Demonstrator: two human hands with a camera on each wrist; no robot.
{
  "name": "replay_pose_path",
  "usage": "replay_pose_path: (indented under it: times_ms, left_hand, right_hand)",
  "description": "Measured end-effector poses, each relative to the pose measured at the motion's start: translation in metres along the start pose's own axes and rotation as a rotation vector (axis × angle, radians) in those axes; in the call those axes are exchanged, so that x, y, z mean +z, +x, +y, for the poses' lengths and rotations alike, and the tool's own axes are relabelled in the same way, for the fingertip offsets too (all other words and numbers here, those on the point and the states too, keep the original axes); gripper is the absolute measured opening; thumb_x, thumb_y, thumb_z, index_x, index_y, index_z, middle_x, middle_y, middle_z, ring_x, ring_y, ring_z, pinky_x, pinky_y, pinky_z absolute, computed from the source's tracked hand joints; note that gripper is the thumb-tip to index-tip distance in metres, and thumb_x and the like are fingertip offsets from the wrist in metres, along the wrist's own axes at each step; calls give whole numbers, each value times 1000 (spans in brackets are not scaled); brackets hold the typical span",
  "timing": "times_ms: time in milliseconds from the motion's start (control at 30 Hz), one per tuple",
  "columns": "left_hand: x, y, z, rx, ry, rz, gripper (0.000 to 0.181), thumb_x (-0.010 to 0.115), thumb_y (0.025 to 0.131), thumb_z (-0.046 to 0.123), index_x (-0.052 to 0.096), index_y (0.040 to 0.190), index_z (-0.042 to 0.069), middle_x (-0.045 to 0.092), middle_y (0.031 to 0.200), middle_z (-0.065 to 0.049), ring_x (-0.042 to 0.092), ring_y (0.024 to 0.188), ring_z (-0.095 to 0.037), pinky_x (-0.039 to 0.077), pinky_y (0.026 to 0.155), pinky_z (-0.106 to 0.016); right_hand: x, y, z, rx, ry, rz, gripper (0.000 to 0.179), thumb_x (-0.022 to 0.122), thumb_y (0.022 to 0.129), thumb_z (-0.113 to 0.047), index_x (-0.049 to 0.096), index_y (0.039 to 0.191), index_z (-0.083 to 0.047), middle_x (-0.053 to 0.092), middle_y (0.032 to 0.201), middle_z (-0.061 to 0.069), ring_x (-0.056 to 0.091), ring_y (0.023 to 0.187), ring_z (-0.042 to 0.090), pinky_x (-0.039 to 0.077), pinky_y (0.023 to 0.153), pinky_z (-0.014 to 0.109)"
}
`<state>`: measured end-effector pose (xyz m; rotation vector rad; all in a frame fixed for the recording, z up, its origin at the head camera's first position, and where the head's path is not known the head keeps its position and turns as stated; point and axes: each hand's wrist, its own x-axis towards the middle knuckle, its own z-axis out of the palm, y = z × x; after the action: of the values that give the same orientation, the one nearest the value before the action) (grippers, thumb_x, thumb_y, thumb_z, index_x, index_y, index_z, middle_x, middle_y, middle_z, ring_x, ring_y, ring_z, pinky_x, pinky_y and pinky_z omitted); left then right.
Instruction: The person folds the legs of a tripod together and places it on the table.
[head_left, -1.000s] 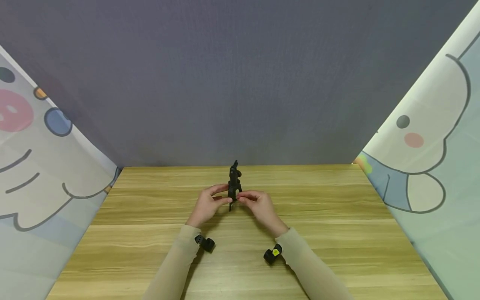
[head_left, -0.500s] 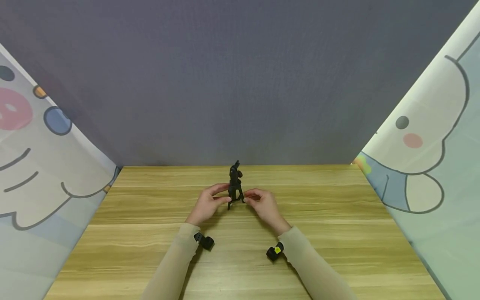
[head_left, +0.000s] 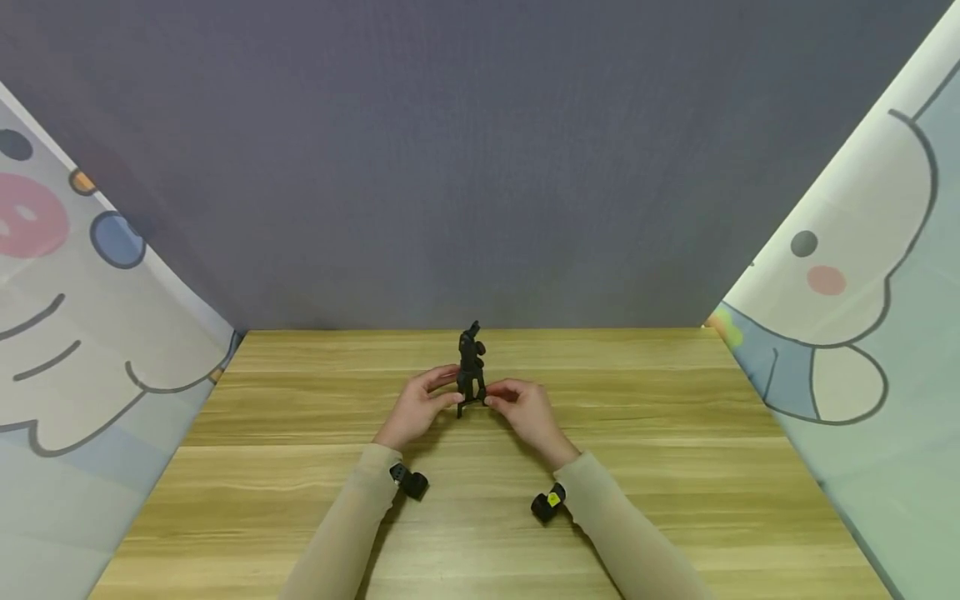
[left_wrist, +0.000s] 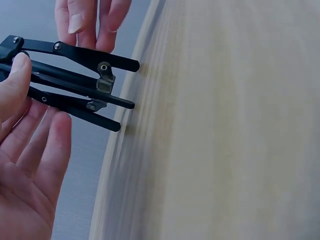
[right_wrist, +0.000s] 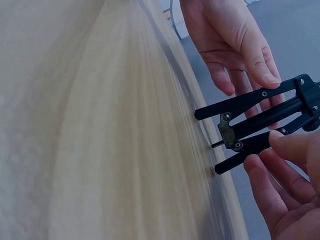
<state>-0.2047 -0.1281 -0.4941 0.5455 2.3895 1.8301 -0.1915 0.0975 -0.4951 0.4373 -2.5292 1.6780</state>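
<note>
A small black mini tripod [head_left: 470, 358] stands upright above the far middle of the table, its legs pointing down and partly spread. My left hand [head_left: 414, 407] holds its left side between thumb and fingers. From the other side my right hand [head_left: 528, 412] pinches one leg near the bottom. Seen from the left wrist, the tripod legs [left_wrist: 95, 57] lie joined by a small metal brace [left_wrist: 105, 82] at the centre. In the right wrist view, the right hand [right_wrist: 287, 192] grips the lower leg [right_wrist: 240, 157], while the left thumb lies on the upper one. The tripod's top is outside both wrist views.
The wood-grain table [head_left: 480, 525] spreads around and in front of both hands. A grey wall panel [head_left: 480, 167] rises behind its back edge. Cartoon-printed curtains [head_left: 840, 333] flank the table on both sides.
The tripod's legs have spread apart. My right hand moved right with a leg, then came back slightly left. The left hand stayed nearly in place.
</note>
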Motion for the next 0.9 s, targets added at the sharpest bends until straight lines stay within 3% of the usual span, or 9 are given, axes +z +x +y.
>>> replay_pose_path:
  times_ms: [300,467,700,900]
  left_hand:
    - [0,-2,6,-24,14,5,49,70,94,10,55,140,4,56,140,-14,52,130,-29,45,103,-48]
    - [-1,-6,8,-2,-10,22,48,74,91,13,59,137,9,60,135,-10,57,124,-27,48,100,-45]
    - [1,-12,11,-11,31,49,41,76,89,9,65,128,10,67,121,-4,62,113,-23,53,93,-40]
    - [4,-16,8,-36,76,47,35,77,88,10,67,121,4,70,112,-7,65,105,-25,53,91,-43]
  right_hand:
    - [-4,0,-3,29,29,-28,14,76,89,-6,77,103,-8,75,96,2,69,86,15,57,73,29]
    - [-12,3,-8,40,77,-9,18,75,88,-4,76,106,-3,74,99,5,69,90,20,57,73,29]
    - [-26,10,-18,-29,62,26,19,74,89,-2,75,108,0,74,100,8,70,92,25,57,82,38]
    - [-34,16,-33,-43,72,48,23,74,90,-3,74,112,-5,74,103,7,69,96,23,57,85,36]
